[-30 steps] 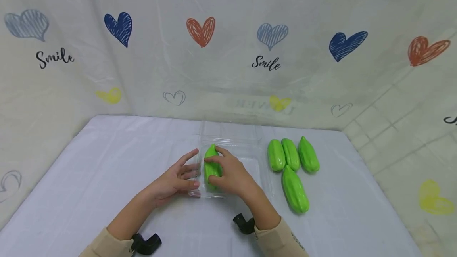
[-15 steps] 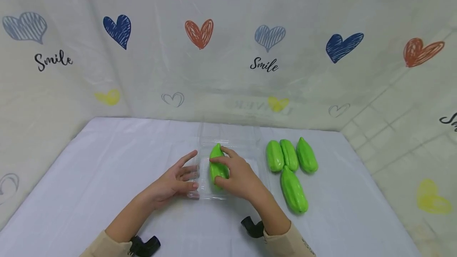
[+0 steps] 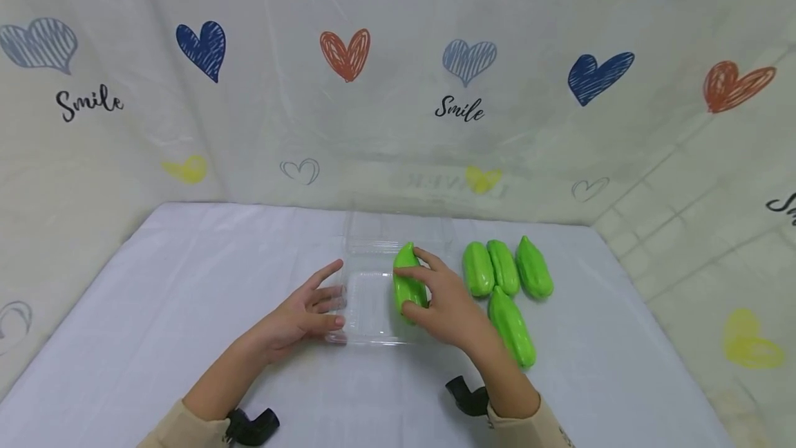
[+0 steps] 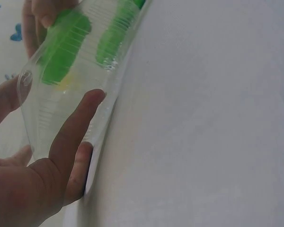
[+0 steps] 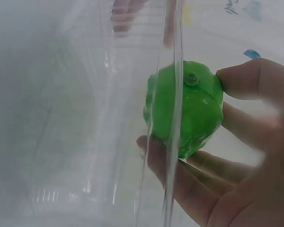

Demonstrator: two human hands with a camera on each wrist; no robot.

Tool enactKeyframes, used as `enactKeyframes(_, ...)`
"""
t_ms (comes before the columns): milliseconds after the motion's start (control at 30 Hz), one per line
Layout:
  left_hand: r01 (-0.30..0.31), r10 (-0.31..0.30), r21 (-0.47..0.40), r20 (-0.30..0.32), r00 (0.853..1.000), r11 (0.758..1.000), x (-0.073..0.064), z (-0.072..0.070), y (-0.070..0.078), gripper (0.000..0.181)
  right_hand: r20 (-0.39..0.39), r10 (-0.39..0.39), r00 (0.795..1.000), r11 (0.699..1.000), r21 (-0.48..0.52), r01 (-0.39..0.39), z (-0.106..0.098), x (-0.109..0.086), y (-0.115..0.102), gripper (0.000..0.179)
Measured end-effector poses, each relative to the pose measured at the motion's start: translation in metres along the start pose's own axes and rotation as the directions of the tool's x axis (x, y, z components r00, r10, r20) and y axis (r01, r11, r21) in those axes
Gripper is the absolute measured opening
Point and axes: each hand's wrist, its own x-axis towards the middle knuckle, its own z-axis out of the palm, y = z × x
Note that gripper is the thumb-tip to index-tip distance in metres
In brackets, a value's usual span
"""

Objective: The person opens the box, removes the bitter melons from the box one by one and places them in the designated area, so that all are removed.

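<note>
In the head view my right hand [image 3: 444, 303] holds a bright green, ribbed, elongated fruit [image 3: 407, 282], thumb on the near side and fingers on the far side. The fruit stands over the right part of a clear plastic clamshell box [image 3: 370, 343]. In the right wrist view its blunt end [image 5: 199, 109] shows partly through the clear wall, between thumb and fingers. My left hand [image 3: 305, 320] is spread at the box's left side, with fairly straight fingers touching the clear wall. The left wrist view shows a fingertip [image 4: 95, 94] along that wall.
Several similar green fruits lie right of the box, two side by side [image 3: 479, 269], one by the back [image 3: 535, 268] and one nearer, partly behind my right forearm [image 3: 510, 327]. The clear lid [image 3: 398, 232] lies open behind the box. A printed curtain [image 3: 398, 123] hangs behind the white-covered table [image 3: 218, 275].
My right hand has moved right with the green fruit, from the left side of the box to its right part. The left hand has stayed at the box's left side.
</note>
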Motion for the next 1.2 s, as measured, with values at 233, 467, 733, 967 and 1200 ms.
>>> enactKeyframes(233,0.005,-0.005,0.006,-0.003,1.000,1.000,0.001,-0.001,0.000,0.100,-0.037,0.022,0.999,1.000,0.010,-0.022,-0.011,-0.008,0.011,0.050)
enactKeyframes(467,-0.001,0.001,-0.010,0.007,1.000,1.000,0.002,0.001,0.005,0.099,-0.071,-0.006,0.997,1.000,0.029,0.008,-0.027,-0.016,0.021,0.050)
enactKeyframes(733,0.000,0.000,-0.022,0.013,1.000,1.000,0.002,0.000,0.000,0.100,-0.081,0.065,0.995,0.997,0.042,-0.062,-0.049,-0.023,0.034,0.050)
enactKeyframes(967,-0.012,0.012,-0.025,0.019,1.000,1.000,0.003,0.000,-0.002,0.100,-0.123,0.070,0.990,0.997,0.033,-0.066,-0.066,-0.027,0.044,0.048)
enactKeyframes(1200,-0.008,0.008,-0.027,0.013,1.000,1.000,0.000,-0.001,0.000,0.101,-0.140,0.085,0.987,0.996,-0.001,-0.086,-0.075,-0.028,0.045,0.047)
